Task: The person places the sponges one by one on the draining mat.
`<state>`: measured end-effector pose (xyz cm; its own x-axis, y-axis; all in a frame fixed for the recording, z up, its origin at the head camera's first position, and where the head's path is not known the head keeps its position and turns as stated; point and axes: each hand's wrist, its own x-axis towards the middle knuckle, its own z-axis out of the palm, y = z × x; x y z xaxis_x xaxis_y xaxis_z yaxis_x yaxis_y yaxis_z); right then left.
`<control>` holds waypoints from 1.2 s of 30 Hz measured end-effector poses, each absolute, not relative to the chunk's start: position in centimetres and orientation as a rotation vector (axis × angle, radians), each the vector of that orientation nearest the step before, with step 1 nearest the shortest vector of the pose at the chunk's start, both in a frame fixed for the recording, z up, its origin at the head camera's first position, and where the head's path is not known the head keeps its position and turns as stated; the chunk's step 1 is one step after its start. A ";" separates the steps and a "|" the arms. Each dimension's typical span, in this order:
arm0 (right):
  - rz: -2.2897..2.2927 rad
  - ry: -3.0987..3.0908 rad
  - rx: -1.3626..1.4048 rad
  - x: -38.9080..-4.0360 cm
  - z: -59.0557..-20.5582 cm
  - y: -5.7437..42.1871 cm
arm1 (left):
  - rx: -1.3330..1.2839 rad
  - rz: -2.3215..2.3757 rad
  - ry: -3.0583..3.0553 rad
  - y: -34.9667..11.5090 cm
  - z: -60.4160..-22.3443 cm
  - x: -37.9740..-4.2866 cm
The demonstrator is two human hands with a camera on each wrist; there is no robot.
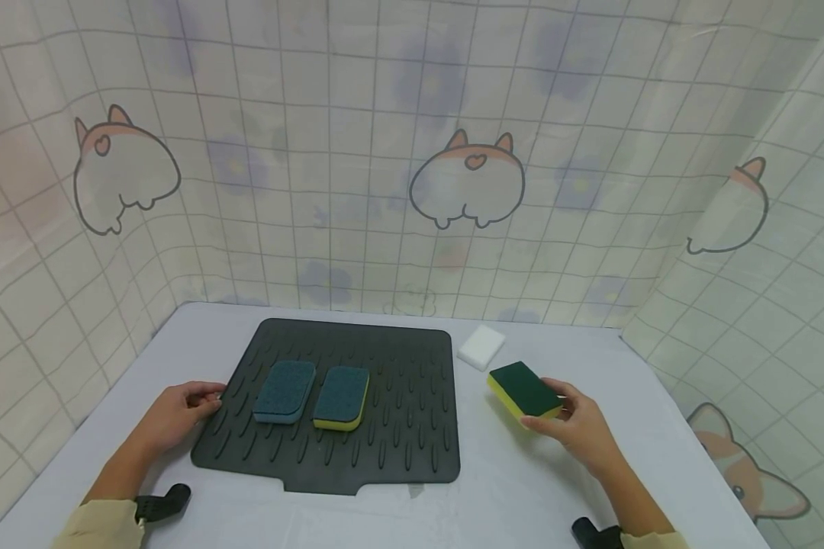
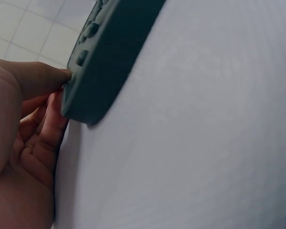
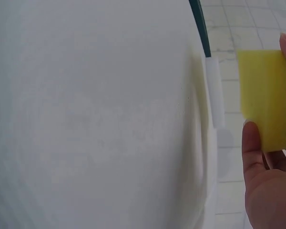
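Note:
With its thumb and fingers, my left hand (image 1: 173, 418) pinches the left edge of a dark grey ridged mat (image 1: 412, 374). In the left wrist view the thumb presses on top of the mat (image 2: 112, 62) and the other fingers sit at its side and below. My right hand (image 1: 580, 428) grips a yellow sponge with a dark green scouring face (image 1: 525, 390), green side up, to the right of the mat. The right wrist view shows this sponge (image 3: 264, 98) raised off the white table. Two more scouring sponges lie side by side on the mat, one blue (image 1: 284, 391), one yellow-bottomed (image 1: 342, 396).
A white sponge block (image 1: 481, 348) lies on the table (image 1: 508, 503) near the back, just right of the mat. Behind and at both sides hangs a tile-patterned curtain (image 1: 357, 152) that borders the table's edges.

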<state>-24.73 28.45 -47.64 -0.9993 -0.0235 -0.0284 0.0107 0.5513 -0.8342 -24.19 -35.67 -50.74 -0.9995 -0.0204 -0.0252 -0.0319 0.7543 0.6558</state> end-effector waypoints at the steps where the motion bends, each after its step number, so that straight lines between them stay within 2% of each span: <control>1: -1.469 2.731 -0.012 -24.7 -47.6 28.3 | -0.044 1.090 2.929 -35.7 -50.7 -24.2; 36: -1.537 2.673 -0.086 -24.8 -47.6 23.1 | -0.049 1.087 2.934 -35.4 -50.5 -24.0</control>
<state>-24.80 23.12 -47.60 -0.9968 -0.0768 -0.0218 -0.0198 0.5024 -0.8644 -24.04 -35.43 -50.53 -0.9994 -0.0254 -0.0221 -0.0337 0.7583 0.6510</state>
